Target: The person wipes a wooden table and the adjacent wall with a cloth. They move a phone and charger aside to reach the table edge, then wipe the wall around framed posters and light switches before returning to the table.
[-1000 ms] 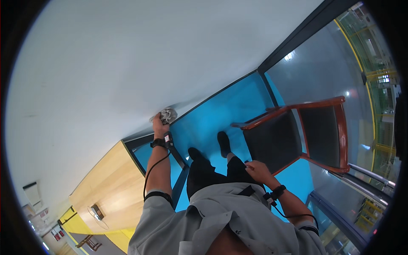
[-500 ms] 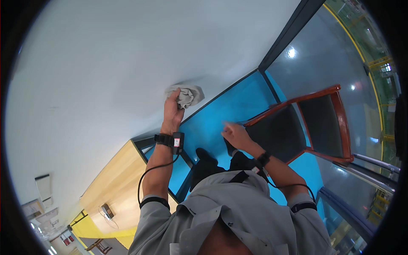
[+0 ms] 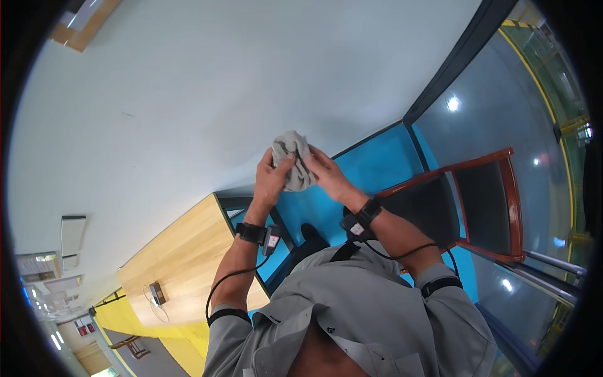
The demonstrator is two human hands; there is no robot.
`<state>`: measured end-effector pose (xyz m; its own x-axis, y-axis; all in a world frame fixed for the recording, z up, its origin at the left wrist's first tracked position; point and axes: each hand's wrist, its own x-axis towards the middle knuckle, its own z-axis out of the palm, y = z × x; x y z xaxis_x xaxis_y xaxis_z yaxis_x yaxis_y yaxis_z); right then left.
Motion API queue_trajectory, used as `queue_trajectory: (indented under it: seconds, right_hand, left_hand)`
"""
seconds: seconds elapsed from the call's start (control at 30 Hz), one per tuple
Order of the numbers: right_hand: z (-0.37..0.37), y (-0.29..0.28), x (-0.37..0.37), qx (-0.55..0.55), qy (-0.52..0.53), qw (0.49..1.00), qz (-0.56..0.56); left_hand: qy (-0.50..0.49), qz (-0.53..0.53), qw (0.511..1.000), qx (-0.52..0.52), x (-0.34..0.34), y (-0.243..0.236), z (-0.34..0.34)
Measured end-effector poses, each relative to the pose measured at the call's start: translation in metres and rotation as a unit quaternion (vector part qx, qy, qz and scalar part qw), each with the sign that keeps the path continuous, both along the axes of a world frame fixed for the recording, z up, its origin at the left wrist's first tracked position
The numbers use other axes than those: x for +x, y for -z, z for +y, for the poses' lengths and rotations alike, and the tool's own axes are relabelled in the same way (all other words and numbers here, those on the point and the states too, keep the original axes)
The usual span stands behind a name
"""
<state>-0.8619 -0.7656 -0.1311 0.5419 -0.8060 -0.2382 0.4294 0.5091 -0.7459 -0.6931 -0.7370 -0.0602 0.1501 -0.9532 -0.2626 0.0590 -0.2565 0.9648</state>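
Observation:
A crumpled grey cloth [image 3: 295, 146] is gathered between both my hands in front of the white wall [image 3: 207, 94]. My left hand [image 3: 270, 179] grips its left side, with the thumb pressed onto the folds. On the other side, my right hand [image 3: 328, 176] holds the cloth's right edge with the thumb on top and the fingers behind it. Some fingertips of both hands are hidden by the cloth. Each of my wrists wears a black strap with a small cabled box.
A wooden-topped table [image 3: 188, 251] with a small black box [image 3: 157, 293] stands to my left. At the right is a chair [image 3: 482, 188] with a dark seat and red-brown frame. Blue floor [image 3: 383, 163] lies below, beside a dark frame post [image 3: 452, 60].
My right hand has come up from near the chair and taken hold of the cloth. The cloth, formerly against the wall in my left hand alone, is now between both hands.

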Motion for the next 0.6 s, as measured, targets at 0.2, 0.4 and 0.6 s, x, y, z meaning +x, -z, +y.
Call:
queue_trajectory:
  seconds: [0.2,0.4,0.6]
  right_hand:
    - [0.016,-0.026,0.022,-0.143,-0.038,0.984,0.103]
    - [0.011,-0.007,0.045,-0.058,-0.002,0.993,0.102]
    - [-0.042,0.045,0.059,0.08,0.081,0.992,0.059]
  left_hand:
    - [0.049,-0.051,0.997,-0.007,0.0,0.019,0.025]
    - [0.095,-0.122,0.988,0.009,0.018,0.024,0.034]
    - [0.001,-0.193,0.981,0.023,0.07,0.043,0.077]
